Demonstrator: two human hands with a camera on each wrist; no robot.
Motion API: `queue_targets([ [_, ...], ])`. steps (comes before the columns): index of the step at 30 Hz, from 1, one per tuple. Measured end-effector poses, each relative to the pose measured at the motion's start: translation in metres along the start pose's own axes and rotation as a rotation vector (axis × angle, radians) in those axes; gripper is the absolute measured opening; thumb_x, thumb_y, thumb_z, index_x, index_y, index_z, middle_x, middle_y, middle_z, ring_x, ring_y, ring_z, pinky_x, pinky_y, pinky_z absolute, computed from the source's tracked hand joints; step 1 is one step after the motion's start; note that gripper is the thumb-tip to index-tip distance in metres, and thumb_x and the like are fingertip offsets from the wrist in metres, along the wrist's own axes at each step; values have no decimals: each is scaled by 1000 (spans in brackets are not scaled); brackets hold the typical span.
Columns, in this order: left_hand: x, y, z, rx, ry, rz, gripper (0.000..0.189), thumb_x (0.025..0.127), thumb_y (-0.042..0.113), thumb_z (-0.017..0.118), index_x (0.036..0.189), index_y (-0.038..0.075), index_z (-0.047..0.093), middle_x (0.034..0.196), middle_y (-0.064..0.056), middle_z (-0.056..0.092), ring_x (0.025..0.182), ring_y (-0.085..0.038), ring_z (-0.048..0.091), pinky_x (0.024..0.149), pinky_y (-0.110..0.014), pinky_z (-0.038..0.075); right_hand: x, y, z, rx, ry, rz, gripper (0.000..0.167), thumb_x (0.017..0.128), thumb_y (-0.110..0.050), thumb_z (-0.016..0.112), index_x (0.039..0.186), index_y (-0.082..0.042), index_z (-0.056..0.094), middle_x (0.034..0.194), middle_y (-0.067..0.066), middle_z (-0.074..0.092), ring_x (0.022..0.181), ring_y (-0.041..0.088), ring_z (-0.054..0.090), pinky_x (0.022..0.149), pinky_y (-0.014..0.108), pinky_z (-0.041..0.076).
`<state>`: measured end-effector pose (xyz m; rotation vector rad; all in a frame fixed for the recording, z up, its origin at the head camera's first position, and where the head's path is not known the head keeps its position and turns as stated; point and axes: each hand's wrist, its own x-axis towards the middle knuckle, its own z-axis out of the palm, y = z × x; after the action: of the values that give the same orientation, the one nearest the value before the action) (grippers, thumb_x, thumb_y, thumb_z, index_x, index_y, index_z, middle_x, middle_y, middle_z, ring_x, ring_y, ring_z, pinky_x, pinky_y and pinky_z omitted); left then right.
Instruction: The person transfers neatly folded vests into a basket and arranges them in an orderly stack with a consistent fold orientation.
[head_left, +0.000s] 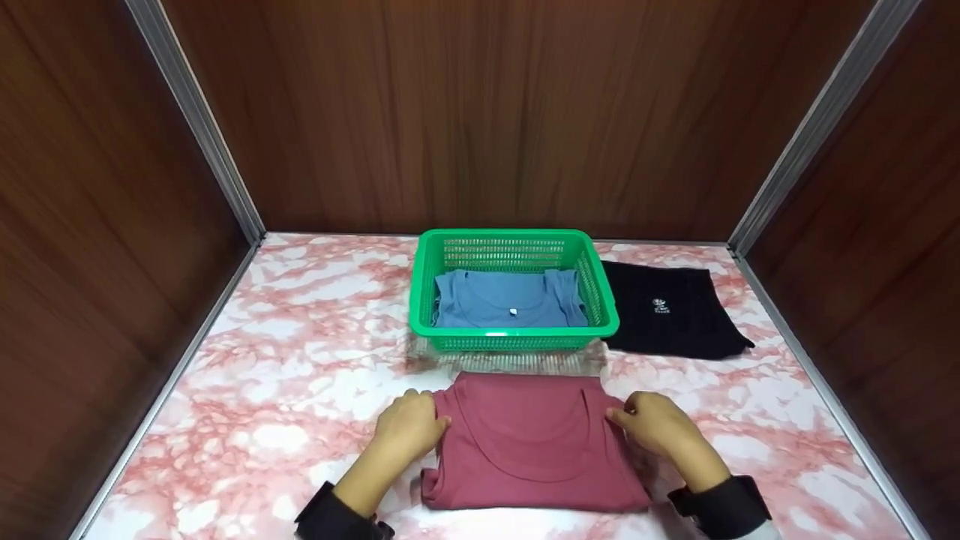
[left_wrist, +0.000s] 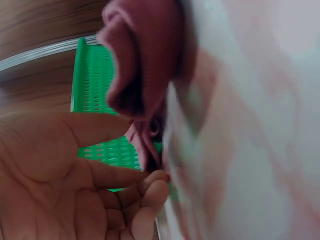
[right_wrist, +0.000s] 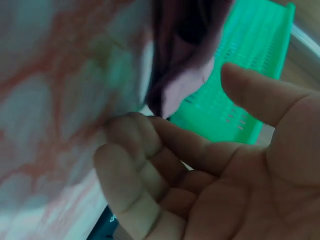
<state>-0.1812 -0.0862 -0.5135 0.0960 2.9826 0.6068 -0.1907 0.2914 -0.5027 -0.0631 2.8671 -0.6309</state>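
A folded maroon scoop-neck shirt (head_left: 525, 442) lies in front of the basket, its neckline facing up. At its left shoulder edge my left hand (head_left: 409, 426) holds the cloth between thumb and fingers; in the left wrist view, a shirt fold (left_wrist: 145, 60) hangs by the thumb. My right hand (head_left: 660, 424) holds the opposite shoulder edge, thumb on the cloth. The right wrist view has the shirt's edge (right_wrist: 182, 82) between the thumb and the bent fingers (right_wrist: 185, 142). Behind the shirt stands a green plastic basket (head_left: 514, 332) with a folded blue shirt (head_left: 502, 296) inside.
A folded black garment (head_left: 675, 307) with a small white print lies right of the basket, its left side behind the basket. The pink-and-white marbled table (head_left: 285, 390) is bounded by brown wood-grain panels (head_left: 480, 112) with metal edge strips (head_left: 202, 105).
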Motion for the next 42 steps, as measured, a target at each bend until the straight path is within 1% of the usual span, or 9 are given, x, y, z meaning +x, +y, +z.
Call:
queue_targets([
  [6,16,2,3,-22,35,14,41,89,28,78,110,-5,66,101,-23,68,98,-42,69,83,-55,56,6,-3,2,2,8,0,34,95,-38,70,90,-5,69,85,4,67,79,21,62,72,42,51],
  [14,27,4,6,-70,113,47,16,91,16,74,87,11,59,89,-10,70,90,-33,71,74,-51,56,11,-2,5,14,32,5,29,92,-35,75,86,-7,66,81,3,63,75,20,58,69,40,48],
  [19,27,9,7,-115,162,60,16,90,16,75,90,12,59,88,-10,71,88,-32,72,71,-50,55,10,1,6,30,50,12,30,91,-34,75,91,-6,67,86,5,67,80,21,62,73,42,51],
  [22,25,11,8,-96,144,31,25,90,20,76,105,5,63,97,-16,72,95,-35,72,77,-52,56,5,0,5,35,27,42,34,92,-39,74,91,-5,68,85,4,69,80,21,63,72,42,51],
  [25,19,10,7,-69,93,-34,39,90,30,77,108,-2,63,98,-20,72,96,-36,72,77,-53,57,-1,-1,3,35,-11,80,40,92,-46,72,82,-8,68,77,2,66,72,19,61,65,38,49],
  [29,10,9,5,-32,6,-89,43,91,44,74,90,2,66,91,-16,72,86,-32,71,68,-51,56,-7,-3,3,56,-46,87,43,91,-49,73,72,-11,65,69,0,61,64,17,56,58,34,44],
  [32,6,10,2,-22,-28,-66,44,89,48,75,80,6,67,89,-13,71,80,-27,68,64,-48,55,-9,-5,3,107,-41,57,41,90,-44,75,70,-11,63,67,-1,57,62,16,53,57,32,42],
  [36,1,14,1,-13,-30,-29,43,81,45,84,82,4,69,86,-13,70,79,-26,67,66,-48,55,-11,-7,7,146,-20,18,36,89,-34,78,68,-11,60,63,-2,52,61,15,50,57,30,41],
  [42,-3,20,10,44,47,-35,37,73,33,92,85,3,74,87,-13,72,84,-32,71,67,-50,58,-11,-10,13,67,17,3,39,86,-29,80,62,-13,54,60,-3,46,57,14,47,55,30,38],
])
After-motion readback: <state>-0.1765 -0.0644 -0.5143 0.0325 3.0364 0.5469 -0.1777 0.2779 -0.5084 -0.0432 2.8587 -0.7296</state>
